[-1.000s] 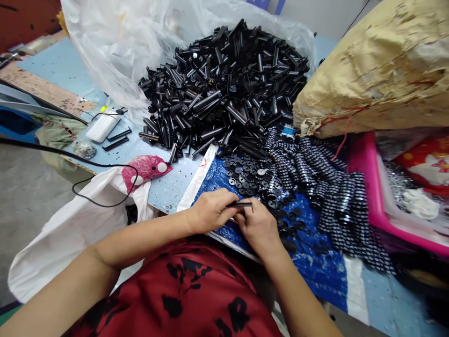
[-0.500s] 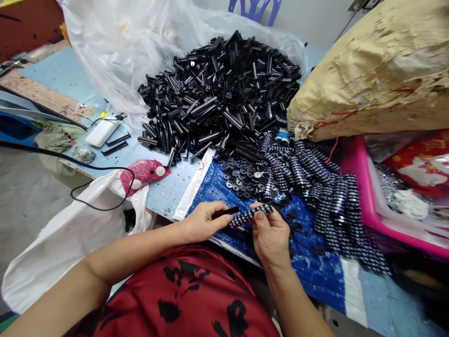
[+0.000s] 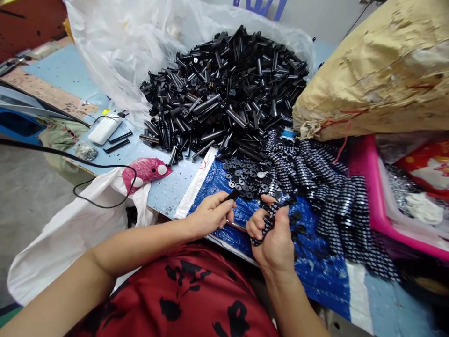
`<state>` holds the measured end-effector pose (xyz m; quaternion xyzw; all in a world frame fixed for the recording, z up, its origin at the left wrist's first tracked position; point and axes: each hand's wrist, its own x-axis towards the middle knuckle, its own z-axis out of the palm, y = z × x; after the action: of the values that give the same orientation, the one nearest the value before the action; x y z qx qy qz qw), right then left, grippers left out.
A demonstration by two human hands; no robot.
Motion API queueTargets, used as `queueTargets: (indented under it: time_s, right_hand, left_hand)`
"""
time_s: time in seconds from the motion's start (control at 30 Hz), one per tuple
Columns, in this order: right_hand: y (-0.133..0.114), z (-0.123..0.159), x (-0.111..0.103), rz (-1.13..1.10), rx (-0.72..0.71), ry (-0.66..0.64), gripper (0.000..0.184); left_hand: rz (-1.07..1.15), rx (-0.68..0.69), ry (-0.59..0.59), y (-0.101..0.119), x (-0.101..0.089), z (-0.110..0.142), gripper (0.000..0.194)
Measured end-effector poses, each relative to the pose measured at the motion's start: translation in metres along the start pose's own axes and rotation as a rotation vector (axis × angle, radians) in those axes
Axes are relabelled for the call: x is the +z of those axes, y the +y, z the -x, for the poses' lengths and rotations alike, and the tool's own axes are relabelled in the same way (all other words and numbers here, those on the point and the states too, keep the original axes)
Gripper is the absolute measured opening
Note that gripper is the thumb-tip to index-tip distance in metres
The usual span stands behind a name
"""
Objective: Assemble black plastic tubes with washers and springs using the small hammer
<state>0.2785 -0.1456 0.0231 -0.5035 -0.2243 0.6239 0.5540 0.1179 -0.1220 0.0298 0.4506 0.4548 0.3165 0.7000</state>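
Left hand (image 3: pixel 212 213), fingers pinched shut on black strip (image 3: pixel 232 194); right hand (image 3: pixel 275 243), fingers curled round white-dotted black roller (image 3: pixel 268 224), over blue sheet (image 3: pixel 322 285). Apparently readying parts for joining; next move likely calls for aligning strip with roller.

This looks like a small workshop. You can tell from the big heap of black pieces (image 3: pixel 228 89) at the top middle, the little round black bits (image 3: pixel 242 177) in the middle and the black-and-white tubes (image 3: pixel 345 201) on the right, all over a blue counter (image 3: pixel 164 192). A big yellow sack (image 3: pixel 368 70) sits at the upper right, with a pink tub (image 3: pixel 376 206) of small stuff below it.
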Motion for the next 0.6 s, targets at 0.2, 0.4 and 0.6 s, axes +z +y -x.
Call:
queueTargets:
  time_s: [0.2,0.4,0.6]
  right_hand:
    - [0.004,-0.003,0.009,-0.058,-0.1,0.15,0.052]
    - [0.012,0.0,-0.008,0.497,-0.468,-0.033,0.078]
    - [0.011,0.003,-0.039,1.132,-1.064,-0.194,0.114]
  left_hand:
    - [-0.146,0.23,-0.01,0.007,0.025,-0.004,0.037]
    - [-0.172,0.169,-0.011,0.01,0.019,-0.002,0.033]
    - [-0.047,0.006,-0.073,0.011,0.007,0.008,0.04]
